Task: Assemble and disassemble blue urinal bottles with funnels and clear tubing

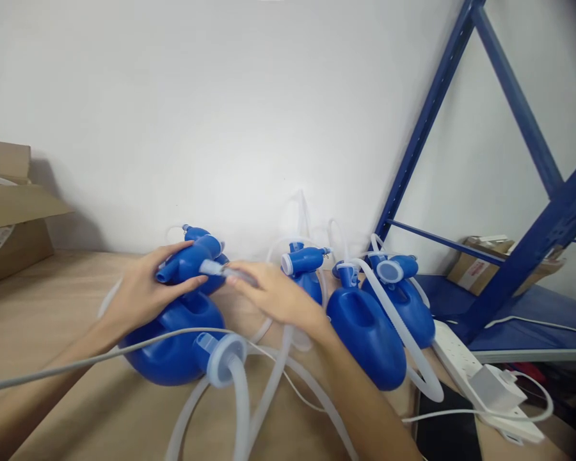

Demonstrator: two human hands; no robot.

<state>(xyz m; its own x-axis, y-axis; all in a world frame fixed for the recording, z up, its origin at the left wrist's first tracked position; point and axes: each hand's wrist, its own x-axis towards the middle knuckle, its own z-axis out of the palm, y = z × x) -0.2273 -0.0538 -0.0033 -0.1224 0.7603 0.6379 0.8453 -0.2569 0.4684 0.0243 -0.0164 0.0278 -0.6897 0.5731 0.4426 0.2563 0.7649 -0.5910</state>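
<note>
My left hand is closed around a blue plastic funnel-shaped head, thumb along its near side. Between the fingers of my right hand is a clear hose end with a pale connector, which points at the blue head. Whether the connector touches the head I cannot tell. Just below my left hand lies a blue jug with a white cap and a translucent corrugated hose. Another blue piece behind the head is partly hidden.
More blue jugs with hoses stand to the right. A grey cable crosses in front of my left forearm. A power strip and a black flat object lie right, beside a blue metal shelf. An open carton stands left.
</note>
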